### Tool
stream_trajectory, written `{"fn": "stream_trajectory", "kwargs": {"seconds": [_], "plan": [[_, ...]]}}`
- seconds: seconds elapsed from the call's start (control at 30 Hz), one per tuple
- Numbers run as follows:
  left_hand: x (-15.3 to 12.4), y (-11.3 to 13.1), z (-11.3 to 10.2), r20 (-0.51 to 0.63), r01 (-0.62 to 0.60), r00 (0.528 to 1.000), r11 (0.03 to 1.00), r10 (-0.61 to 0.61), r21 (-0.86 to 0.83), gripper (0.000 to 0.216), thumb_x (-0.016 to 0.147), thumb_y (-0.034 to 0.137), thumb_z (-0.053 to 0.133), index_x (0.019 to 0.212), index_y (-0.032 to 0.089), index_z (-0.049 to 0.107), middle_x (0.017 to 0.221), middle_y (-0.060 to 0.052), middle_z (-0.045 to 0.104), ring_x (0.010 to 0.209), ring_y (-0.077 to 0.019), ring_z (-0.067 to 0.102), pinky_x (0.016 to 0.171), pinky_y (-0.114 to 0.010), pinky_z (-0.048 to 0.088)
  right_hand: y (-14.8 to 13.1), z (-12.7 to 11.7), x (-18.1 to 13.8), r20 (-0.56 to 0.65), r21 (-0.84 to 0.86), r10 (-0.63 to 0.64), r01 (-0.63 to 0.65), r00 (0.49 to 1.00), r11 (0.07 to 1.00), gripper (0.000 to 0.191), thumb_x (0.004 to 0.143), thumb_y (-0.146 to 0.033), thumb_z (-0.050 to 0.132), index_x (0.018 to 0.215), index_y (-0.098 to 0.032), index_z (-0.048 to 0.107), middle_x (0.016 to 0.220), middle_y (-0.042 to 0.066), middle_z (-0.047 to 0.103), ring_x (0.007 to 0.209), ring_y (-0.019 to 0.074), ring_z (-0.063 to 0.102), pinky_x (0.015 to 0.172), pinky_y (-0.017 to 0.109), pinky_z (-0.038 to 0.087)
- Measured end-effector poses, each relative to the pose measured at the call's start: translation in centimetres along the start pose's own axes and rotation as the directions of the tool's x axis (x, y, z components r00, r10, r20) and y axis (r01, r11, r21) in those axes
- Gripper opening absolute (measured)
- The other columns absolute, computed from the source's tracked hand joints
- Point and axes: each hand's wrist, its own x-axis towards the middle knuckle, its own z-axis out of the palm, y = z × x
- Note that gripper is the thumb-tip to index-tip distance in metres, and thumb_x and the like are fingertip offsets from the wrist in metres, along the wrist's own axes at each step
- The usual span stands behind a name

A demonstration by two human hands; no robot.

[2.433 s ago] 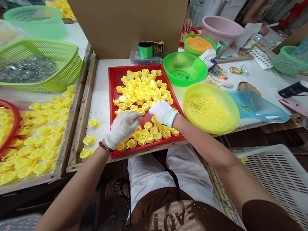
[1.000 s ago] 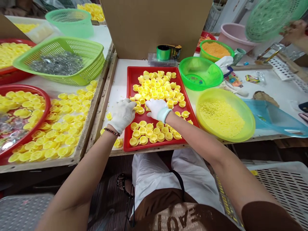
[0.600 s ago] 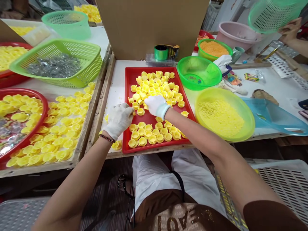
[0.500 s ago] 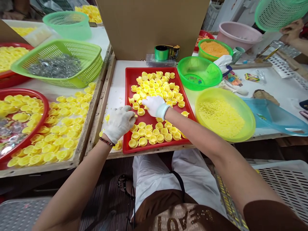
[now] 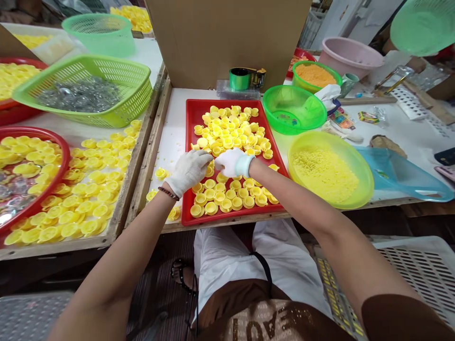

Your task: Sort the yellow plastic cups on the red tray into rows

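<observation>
My left hand (image 5: 190, 171), in a white knit glove, is closed over the left side of the red tray (image 5: 184, 215). Its fingertips meet those of my right hand (image 5: 232, 163), which is also gloved and closed with its fingers pinched. Whatever lies between the fingertips is hidden by the gloves. Just below them shows a yellow toy cup (image 5: 209, 169). Beyond the hands is a heap of yellow cups on saucers (image 5: 231, 128). Nearer my body, more cups (image 5: 225, 205) stand upright in loose rows.
To the right are a yellow bowl (image 5: 329, 187) of small yellow pieces, a green bowl (image 5: 305, 118) and a blue scoop-like tray (image 5: 408, 175). At left, past a wooden edge (image 5: 142, 175), lie yellow saucers (image 5: 87, 208) and a green basket (image 5: 138, 94). A cardboard panel (image 5: 227, 42) stands behind.
My left hand has moved right, from the tray's left rim to over the tray. My right hand has drawn slightly toward me, and the fingertips now meet.
</observation>
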Motion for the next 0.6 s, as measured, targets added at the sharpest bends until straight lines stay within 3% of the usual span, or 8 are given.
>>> {"fn": "stream_trajectory", "kwargs": {"seconds": [0.1, 0.23, 0.43, 0.6], "plan": [[0.0, -0.4, 0.5, 0.023, -0.046, 0.999, 0.998, 0.047, -0.042, 0.035, 0.095, 0.015, 0.049, 0.109, 0.02, 0.081, 0.118, -0.012, 0.076, 0.103, -0.0264, 0.069, 0.093, -0.041, 0.055, 0.7, 0.6, 0.1, -0.09, 0.051, 0.013, -0.009, 0.996, 0.999, 0.036, 0.103, -0.019, 0.055, 0.13, -0.021, 0.079, 0.133, 0.01, 0.077, 0.12, 0.0292, 0.071, 0.096, 0.038, 0.052], [-1.2, -0.7, 0.3, 0.0, -0.025, 1.0, 0.999, 0.025, -0.026, 0.03, 0.097, 0.025, 0.053, 0.102, 0.019, 0.082, 0.114, -0.012, 0.076, 0.102, -0.0278, 0.07, 0.091, -0.042, 0.055, 0.8, 1.4, 1.6, -0.168, 0.045, 0.01, -0.003, 0.986, 0.999, 0.04, 0.104, -0.014, 0.051, 0.134, -0.021, 0.075, 0.136, 0.011, 0.075, 0.119, 0.0281, 0.072, 0.093, 0.036, 0.054], [-0.8, 0.1, -0.4, 0.058, -0.009, 0.998, 0.999, 0.006, 0.052, 0.034, 0.098, 0.02, 0.051, 0.118, 0.023, 0.079, 0.125, -0.01, 0.077, 0.107, -0.029, 0.07, 0.093, -0.045, 0.051, -1.4, 0.7, 1.9, -0.035, 0.009, 0.132, -0.132, 0.991, 0.991, 0.039, 0.103, -0.015, 0.059, 0.14, -0.018, 0.071, 0.137, 0.016, 0.074, 0.125, 0.0304, 0.071, 0.094, 0.036, 0.055], [-1.2, 0.5, -1.8, 0.16, 0.031, 0.985, 0.982, -0.061, 0.188, 0.024, 0.095, 0.026, 0.055, 0.091, 0.022, 0.078, 0.102, -0.011, 0.08, 0.103, -0.0318, 0.07, 0.097, -0.05, 0.044, -1.5, 0.2, -0.4, 0.064, -0.006, 0.061, -0.06, 0.996, 0.998, 0.029, 0.106, -0.025, 0.057, 0.122, -0.021, 0.081, 0.129, 0.012, 0.079, 0.12, 0.0314, 0.073, 0.096, 0.039, 0.053]]}}
